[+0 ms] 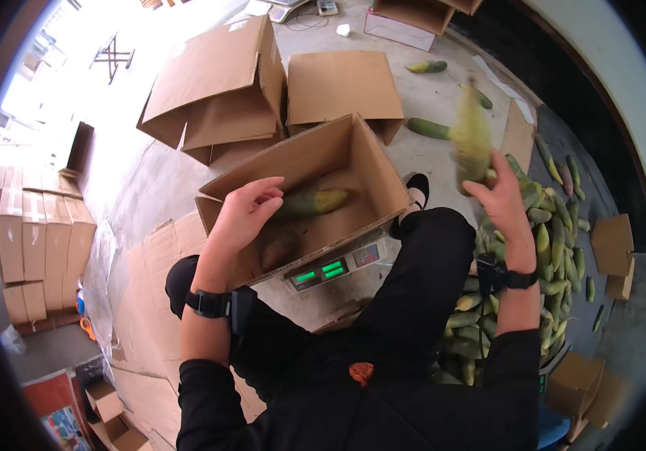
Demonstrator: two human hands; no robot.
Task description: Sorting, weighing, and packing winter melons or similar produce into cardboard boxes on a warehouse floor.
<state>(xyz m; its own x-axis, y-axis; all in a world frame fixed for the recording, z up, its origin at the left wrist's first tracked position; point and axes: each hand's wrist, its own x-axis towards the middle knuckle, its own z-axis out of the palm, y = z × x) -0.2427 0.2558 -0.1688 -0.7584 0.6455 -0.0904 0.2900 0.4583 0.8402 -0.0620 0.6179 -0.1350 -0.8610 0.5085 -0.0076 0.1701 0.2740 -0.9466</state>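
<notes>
My right hand (500, 194), on the right, grips the lower end of a long yellow-green radish (470, 132). It is held upright and blurred by motion. My left hand (251, 209) hovers over the left side of an open cardboard carton (382, 175), fingers loosely bent and holding nothing. Inside the carton lies a green radish (323, 202), its left end partly hidden by that hand. A darker, brownish one (281, 249) rests in the shaded near-left corner. Beneath the carton is a digital scale (365, 256) with lit green displays.
A large heap of green radishes (557, 242) lies to my right. Several loose ones, including a green radish (427, 128), are on the floor ahead. Two upturned cartons (210, 62) (342, 84) stand beyond the open one. Stacked cartons (47, 231) and flattened cardboard (157, 304) are at left.
</notes>
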